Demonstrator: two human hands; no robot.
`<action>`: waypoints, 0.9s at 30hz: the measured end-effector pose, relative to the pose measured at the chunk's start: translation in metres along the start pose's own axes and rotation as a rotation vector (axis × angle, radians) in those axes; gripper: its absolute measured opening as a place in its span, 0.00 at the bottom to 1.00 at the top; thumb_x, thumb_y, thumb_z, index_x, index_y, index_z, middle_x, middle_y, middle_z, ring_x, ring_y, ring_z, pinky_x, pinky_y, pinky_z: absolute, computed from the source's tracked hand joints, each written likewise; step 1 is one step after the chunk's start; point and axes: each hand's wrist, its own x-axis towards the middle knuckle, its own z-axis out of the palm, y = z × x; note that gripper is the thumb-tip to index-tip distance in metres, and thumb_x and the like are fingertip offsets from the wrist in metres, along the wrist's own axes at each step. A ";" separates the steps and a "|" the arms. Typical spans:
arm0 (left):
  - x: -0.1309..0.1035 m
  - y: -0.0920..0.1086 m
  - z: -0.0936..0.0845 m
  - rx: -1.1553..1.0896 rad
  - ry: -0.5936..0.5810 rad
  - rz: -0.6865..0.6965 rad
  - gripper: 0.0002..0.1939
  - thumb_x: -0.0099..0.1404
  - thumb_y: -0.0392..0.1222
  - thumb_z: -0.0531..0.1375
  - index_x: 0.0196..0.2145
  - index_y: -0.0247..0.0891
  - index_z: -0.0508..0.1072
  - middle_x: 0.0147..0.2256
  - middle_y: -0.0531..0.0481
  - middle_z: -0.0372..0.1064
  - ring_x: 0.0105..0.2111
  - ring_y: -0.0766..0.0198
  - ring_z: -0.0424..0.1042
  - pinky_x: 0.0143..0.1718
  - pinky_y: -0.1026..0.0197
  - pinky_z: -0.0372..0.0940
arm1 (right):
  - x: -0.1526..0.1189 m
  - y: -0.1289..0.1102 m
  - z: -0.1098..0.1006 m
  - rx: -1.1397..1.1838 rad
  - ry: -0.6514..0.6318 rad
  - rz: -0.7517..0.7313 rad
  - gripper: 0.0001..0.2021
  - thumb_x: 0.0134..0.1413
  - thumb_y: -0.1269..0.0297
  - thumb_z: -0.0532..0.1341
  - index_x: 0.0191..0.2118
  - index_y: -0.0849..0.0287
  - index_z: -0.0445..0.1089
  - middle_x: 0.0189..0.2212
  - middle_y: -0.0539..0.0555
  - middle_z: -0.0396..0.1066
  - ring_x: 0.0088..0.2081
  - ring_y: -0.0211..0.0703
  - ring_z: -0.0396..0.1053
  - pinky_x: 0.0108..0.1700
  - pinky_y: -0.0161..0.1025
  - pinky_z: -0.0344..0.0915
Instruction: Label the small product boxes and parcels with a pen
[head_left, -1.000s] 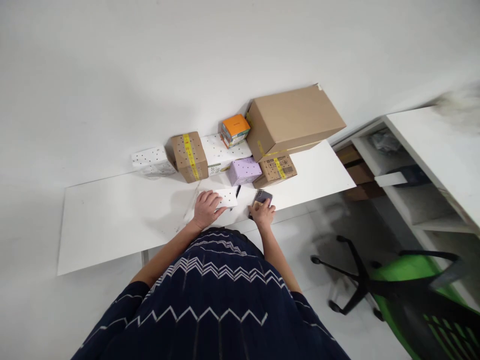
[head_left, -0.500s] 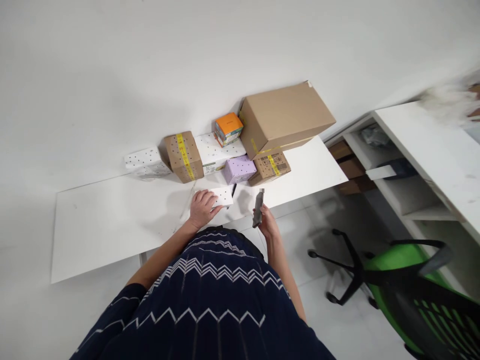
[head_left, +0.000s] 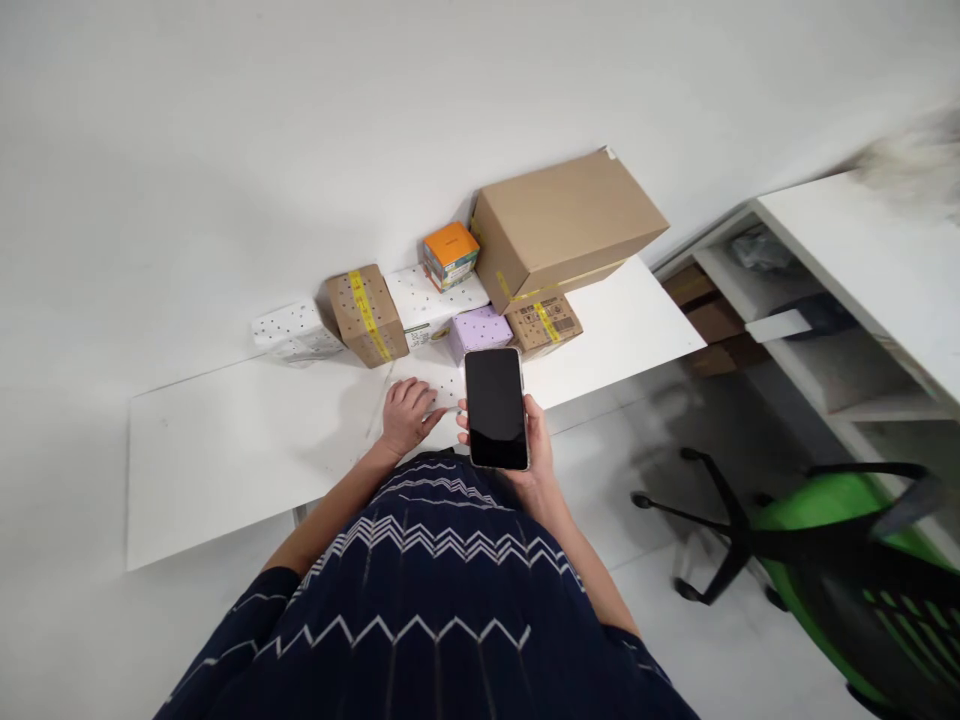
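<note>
My left hand [head_left: 405,415] lies over the left end of a small white dotted box [head_left: 448,388] on the table, fingers on top and thumb along its near edge. Part of that box is hidden behind the phone. In my right hand [head_left: 537,455] is a smartphone [head_left: 496,410], its dark screen facing up towards me. My fingertips show at the phone's left edge and the thumb at its right. Just beyond the phone stand a lilac dotted box [head_left: 480,328] and a brown carton with yellow tape [head_left: 547,325].
Along the wall on the white table [head_left: 225,450] stand a large cardboard box [head_left: 570,220], an orange box [head_left: 450,250], a taped brown box [head_left: 367,315] and white dotted boxes [head_left: 289,322]. To the right are a green and black chair [head_left: 825,520] and a white shelf unit [head_left: 877,260].
My right hand has turned the phone from edge-on to screen-up and brought it left, over part of the small white box. My left hand stays on that box.
</note>
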 end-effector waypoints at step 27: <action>-0.007 -0.004 0.019 0.024 0.099 0.001 0.13 0.66 0.40 0.56 0.47 0.37 0.74 0.44 0.40 0.75 0.51 0.48 0.70 0.54 0.45 0.65 | 0.012 0.034 0.016 0.050 -0.143 0.290 0.30 0.58 0.42 0.51 0.53 0.63 0.68 0.46 0.66 0.76 0.46 0.58 0.75 0.47 0.58 0.72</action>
